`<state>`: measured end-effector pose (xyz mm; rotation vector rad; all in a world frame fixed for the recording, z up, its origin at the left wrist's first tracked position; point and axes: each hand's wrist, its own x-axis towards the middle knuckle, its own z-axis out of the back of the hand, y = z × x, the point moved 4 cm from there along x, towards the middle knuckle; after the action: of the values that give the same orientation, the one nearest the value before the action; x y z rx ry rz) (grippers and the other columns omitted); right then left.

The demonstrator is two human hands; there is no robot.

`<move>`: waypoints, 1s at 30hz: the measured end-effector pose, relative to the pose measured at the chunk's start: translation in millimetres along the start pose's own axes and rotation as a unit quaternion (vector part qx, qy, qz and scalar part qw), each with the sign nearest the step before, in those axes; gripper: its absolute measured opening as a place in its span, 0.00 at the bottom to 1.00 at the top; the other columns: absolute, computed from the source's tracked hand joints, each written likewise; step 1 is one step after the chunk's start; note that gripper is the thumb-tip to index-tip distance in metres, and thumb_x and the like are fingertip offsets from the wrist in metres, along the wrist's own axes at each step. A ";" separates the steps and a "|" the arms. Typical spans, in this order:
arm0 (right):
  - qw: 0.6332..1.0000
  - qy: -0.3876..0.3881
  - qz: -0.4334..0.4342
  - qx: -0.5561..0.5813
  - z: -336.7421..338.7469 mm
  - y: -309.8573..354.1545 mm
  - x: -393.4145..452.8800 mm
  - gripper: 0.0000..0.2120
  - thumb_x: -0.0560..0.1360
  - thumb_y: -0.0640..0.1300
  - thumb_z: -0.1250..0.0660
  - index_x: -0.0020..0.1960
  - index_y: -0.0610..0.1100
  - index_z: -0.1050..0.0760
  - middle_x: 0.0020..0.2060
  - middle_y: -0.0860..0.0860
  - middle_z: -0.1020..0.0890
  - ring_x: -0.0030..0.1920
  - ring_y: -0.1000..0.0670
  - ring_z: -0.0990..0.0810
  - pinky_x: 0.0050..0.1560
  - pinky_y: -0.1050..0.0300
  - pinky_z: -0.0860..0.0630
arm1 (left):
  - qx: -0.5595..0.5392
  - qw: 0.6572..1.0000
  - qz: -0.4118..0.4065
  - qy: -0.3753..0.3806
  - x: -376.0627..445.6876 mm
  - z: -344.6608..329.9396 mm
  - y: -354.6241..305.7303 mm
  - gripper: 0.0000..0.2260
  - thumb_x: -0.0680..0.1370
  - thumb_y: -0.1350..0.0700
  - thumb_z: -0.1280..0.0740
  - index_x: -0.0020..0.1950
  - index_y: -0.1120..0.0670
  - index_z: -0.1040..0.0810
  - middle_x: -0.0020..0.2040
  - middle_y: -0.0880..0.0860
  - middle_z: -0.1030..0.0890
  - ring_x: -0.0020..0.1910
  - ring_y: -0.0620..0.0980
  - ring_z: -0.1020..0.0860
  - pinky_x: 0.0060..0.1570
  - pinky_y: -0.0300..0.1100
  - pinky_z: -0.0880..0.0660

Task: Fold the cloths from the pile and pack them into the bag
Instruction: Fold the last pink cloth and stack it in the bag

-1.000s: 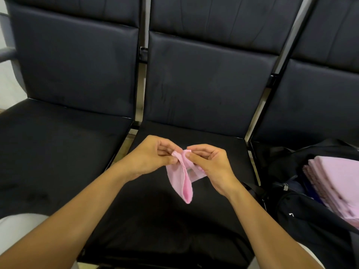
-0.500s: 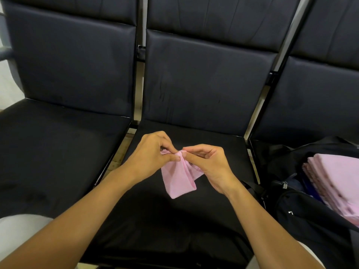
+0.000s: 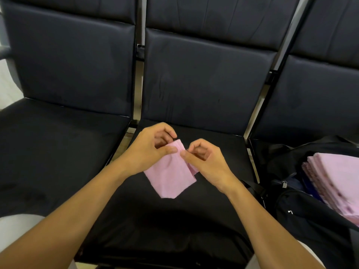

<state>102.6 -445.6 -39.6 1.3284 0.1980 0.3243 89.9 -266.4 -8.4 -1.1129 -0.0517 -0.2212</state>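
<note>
Head view: pink cloth (image 3: 172, 174), part-folded, pinched at its top edge in my left hand (image 3: 149, 150) and right hand (image 3: 204, 162), hanging below both grips. Bag (image 3: 303, 216) with folded stack (image 3: 338, 177) right of them. Risk: uneven pinches would likely skew the fold.

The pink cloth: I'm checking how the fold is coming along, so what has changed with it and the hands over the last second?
The pink cloth, a narrow hanging fold a second ago, now shows a wider, flatter face. The left hand and right hand keep pinching its top edge but have drawn slightly apart. The stack of folded cloths in the bag on the right has not changed.
</note>
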 end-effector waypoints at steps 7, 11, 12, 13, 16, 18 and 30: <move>0.995 0.009 0.000 -0.103 3.4 -10.6 4.5 0.03 0.77 0.43 0.29 0.50 0.46 0.21 0.46 0.56 0.17 0.49 0.58 0.18 0.51 0.62 0.20 | 0.020 0.999 -0.004 -0.042 2.9 21.8 3.4 0.13 0.77 0.60 0.31 0.58 0.46 0.24 0.50 0.41 0.22 0.50 0.39 0.21 0.43 0.30 0.24; 0.992 0.022 0.004 -0.120 2.3 -14.2 2.9 0.12 0.74 0.39 0.26 0.53 0.48 0.25 0.51 0.55 0.18 0.54 0.56 0.18 0.54 0.59 0.19 | 0.020 0.998 -0.026 -0.051 4.6 27.7 3.7 0.13 0.76 0.60 0.31 0.58 0.48 0.23 0.51 0.42 0.21 0.50 0.38 0.21 0.44 0.30 0.24; 0.993 0.020 0.007 -0.117 2.3 -14.4 2.6 0.13 0.73 0.38 0.26 0.52 0.47 0.27 0.51 0.54 0.19 0.54 0.56 0.18 0.52 0.58 0.18 | 0.016 0.998 -0.027 -0.055 4.8 28.4 4.1 0.13 0.76 0.60 0.31 0.58 0.48 0.23 0.51 0.43 0.21 0.50 0.39 0.21 0.44 0.31 0.24; 0.993 0.018 0.012 -0.118 2.6 -14.8 2.5 0.12 0.73 0.37 0.26 0.50 0.47 0.27 0.50 0.54 0.19 0.54 0.56 0.18 0.51 0.58 0.18 | 0.010 0.998 -0.028 -0.058 4.9 28.6 4.4 0.13 0.76 0.61 0.31 0.58 0.48 0.23 0.51 0.44 0.21 0.50 0.40 0.21 0.45 0.31 0.24; 0.991 0.024 0.009 -0.133 2.4 -16.8 3.6 0.10 0.73 0.39 0.25 0.50 0.46 0.23 0.51 0.55 0.18 0.54 0.56 0.17 0.53 0.58 0.18 | 0.009 0.998 -0.032 -0.062 5.3 28.5 4.9 0.13 0.76 0.60 0.31 0.58 0.48 0.23 0.51 0.43 0.21 0.50 0.41 0.21 0.44 0.30 0.24; 0.988 0.029 -0.001 -0.150 1.2 -17.8 3.7 0.11 0.73 0.41 0.25 0.54 0.48 0.20 0.52 0.56 0.17 0.53 0.56 0.18 0.53 0.60 0.18 | 0.009 0.998 -0.035 -0.059 5.8 28.3 4.8 0.13 0.76 0.60 0.30 0.58 0.48 0.23 0.51 0.43 0.21 0.50 0.41 0.21 0.44 0.30 0.24; 0.966 0.070 -0.090 -0.233 -1.8 -22.5 0.5 0.08 0.74 0.43 0.27 0.52 0.43 0.16 0.47 0.55 0.15 0.43 0.54 0.15 0.47 0.51 0.16 | -0.004 0.999 -0.051 -0.019 4.9 22.5 0.4 0.11 0.75 0.59 0.30 0.55 0.48 0.22 0.50 0.43 0.20 0.50 0.38 0.21 0.44 0.29 0.23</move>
<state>105.2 -448.4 -61.8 0.8150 0.3359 0.2893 96.3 -246.8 2.0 -1.1241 -0.1409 -0.2915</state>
